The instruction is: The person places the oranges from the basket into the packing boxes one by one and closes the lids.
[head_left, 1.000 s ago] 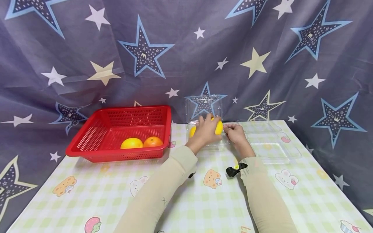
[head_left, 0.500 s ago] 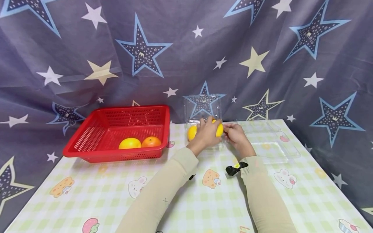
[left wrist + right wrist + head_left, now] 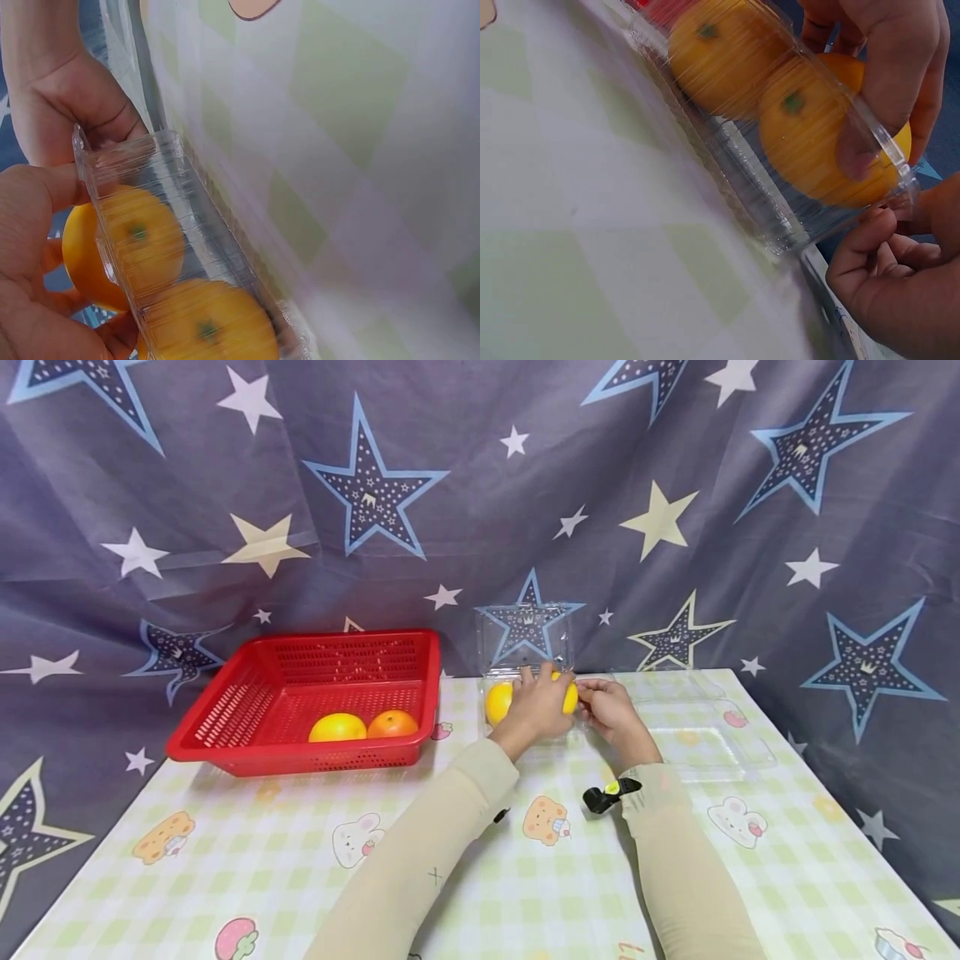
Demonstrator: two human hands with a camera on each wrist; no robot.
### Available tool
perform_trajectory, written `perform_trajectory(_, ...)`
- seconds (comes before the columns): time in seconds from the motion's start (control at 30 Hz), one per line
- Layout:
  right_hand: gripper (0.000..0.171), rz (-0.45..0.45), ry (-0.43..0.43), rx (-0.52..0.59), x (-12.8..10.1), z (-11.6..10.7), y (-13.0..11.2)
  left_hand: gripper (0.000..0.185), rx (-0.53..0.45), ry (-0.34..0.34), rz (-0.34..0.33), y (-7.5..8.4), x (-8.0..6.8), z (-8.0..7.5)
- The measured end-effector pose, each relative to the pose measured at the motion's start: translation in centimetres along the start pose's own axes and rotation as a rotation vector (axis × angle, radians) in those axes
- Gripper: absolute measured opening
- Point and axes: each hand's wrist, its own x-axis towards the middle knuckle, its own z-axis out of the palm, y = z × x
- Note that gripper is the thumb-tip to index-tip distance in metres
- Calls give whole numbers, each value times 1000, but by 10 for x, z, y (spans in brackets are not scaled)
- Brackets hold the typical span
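Note:
A clear plastic clamshell box (image 3: 525, 639) stands at the back of the table with its lid raised. My left hand (image 3: 538, 703) grips a yellow-orange orange (image 3: 802, 135) from above, in the right part of the box. Beside it on the left sits a second orange (image 3: 497, 702), also behind the clear wall in the left wrist view. My right hand (image 3: 611, 712) is at the box's right end; thumb and fingers (image 3: 874, 225) pinch its corner edge in the right wrist view.
A red perforated basket (image 3: 300, 753) stands to the left, holding a yellow fruit (image 3: 337, 727) and an orange-coloured fruit (image 3: 393, 724). Right of the hands lie more clear plastic containers (image 3: 693, 752). A star-patterned curtain (image 3: 465, 485) hangs right behind the table.
My left hand has shifted slightly right and lower with the orange, so more of the second orange shows. My right hand has stayed at the box's edge.

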Motion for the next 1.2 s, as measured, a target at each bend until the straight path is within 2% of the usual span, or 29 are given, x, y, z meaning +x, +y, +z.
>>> perform_trajectory(0.37,25,-7,0,12,-1,0,0,68,62,-19,16,2,1,2)
perform_trajectory(0.63,18,-11,15,23,-2,2,0,52,98,-29,36,4,-2,4)
perform_trajectory(0.73,18,-16,15,18,-2,2,0,51,96,-24,38,3,-3,5)
perform_trajectory(0.93,19,-13,-1,26,-3,2,0,57,61,-36,48,-3,-3,5)
perform_trajectory(1.2,28,-5,-1,-25,-4,1,-1,58,-79,-24,92,-17,-3,-1)
